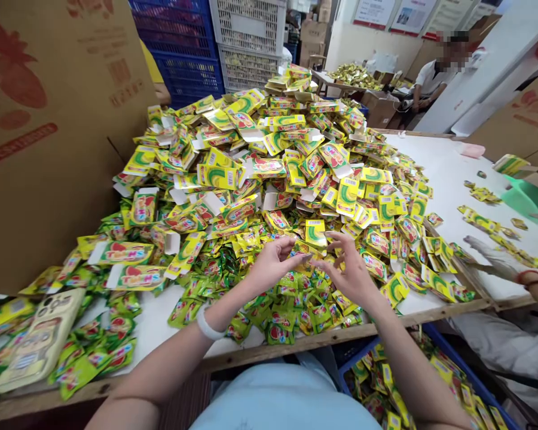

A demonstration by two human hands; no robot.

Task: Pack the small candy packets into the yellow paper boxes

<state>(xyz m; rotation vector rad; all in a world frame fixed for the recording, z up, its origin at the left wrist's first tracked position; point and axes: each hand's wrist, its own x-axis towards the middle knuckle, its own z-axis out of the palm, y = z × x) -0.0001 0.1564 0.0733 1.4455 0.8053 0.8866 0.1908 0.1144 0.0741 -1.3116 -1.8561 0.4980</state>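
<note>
Table [430, 161]: boxes [219, 177] heaped behind green packets [280, 322], probably keeping both in reach. Blue bin [357, 355] below the edge. Right hand [352, 272] loosely spread, looks empty; left hand [273, 260] nearly pinched at yellow packet [305, 249] over the pile, can't tell if gripped.

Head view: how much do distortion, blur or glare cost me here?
Head view: likely wide-angle stretch at the left edge, on the red-printed brown cardboard box; head view: bare left hand and bare right hand fairly sharp, fine print on the yellow-and-green cardboard cartons too soft to read; head view: white tabletop bright at right.
</note>
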